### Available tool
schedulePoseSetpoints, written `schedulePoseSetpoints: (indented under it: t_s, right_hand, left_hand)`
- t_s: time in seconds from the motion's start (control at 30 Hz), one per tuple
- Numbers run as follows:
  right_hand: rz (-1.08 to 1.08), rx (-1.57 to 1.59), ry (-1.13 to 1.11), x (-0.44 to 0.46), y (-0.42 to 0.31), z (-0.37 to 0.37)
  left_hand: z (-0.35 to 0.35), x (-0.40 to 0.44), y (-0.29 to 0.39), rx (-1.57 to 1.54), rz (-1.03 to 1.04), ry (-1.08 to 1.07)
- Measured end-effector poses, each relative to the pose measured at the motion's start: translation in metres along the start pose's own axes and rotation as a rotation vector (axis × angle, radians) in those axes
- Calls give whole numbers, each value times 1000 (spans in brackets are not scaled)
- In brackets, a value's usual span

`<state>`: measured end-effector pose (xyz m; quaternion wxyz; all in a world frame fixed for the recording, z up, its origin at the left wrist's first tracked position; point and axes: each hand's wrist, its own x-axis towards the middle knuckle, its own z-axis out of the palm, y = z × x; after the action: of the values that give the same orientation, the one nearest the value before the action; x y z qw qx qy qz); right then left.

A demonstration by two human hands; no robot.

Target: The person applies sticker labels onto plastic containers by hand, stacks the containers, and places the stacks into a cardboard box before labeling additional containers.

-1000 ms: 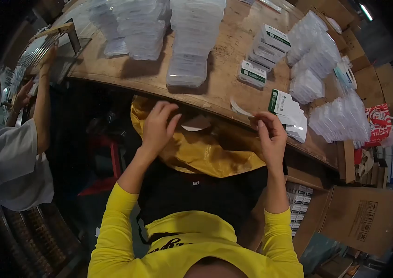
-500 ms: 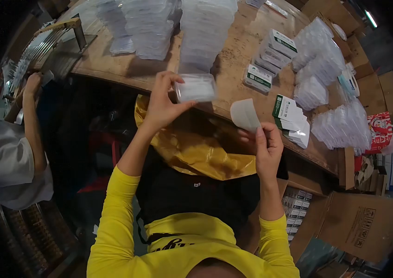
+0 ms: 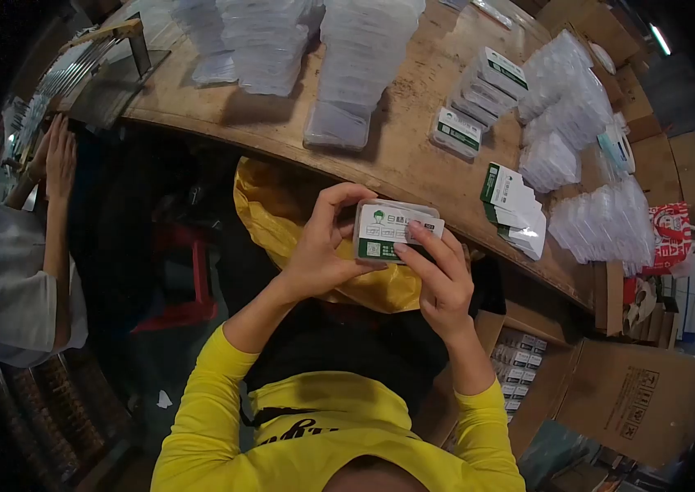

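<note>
My left hand (image 3: 323, 246) grips a clear plastic case (image 3: 370, 205) by its left side, over the yellow bag (image 3: 261, 205) at the table's edge. A white and green printed card (image 3: 388, 221) lies on the case's face. My right hand (image 3: 442, 275) has its fingers pressed on the card's right part. Just beyond, on the table, stands a tall stack of clear cases (image 3: 339, 123). A fanned pile of the same cards (image 3: 515, 205) lies to the right of my hands.
Cased cards (image 3: 456, 131) stand in a row on the wooden table (image 3: 413, 164). More clear cases (image 3: 601, 217) are at the right, near an open carton (image 3: 634, 398) and a red bag (image 3: 671, 234). A co-worker's hands (image 3: 59, 156) are at the far left.
My left hand has brought a clear case from the tall stack down towards me. My right hand has moved left to it with a card. The co-worker's hands have come together.
</note>
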<state>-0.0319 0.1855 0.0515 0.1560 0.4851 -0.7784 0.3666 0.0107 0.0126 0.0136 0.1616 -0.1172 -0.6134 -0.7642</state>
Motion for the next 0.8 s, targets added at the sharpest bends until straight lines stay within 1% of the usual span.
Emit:
schedulePoseSetpoints:
  t_s: [0.67,0.8]
  right_hand:
    - [3,4,0,1,-2,-2]
    - [-3,3,-5,2,0,-1]
  left_hand:
    - [1,-1,4,-50,5,17]
    - [-2,0,4,-16,6,-6]
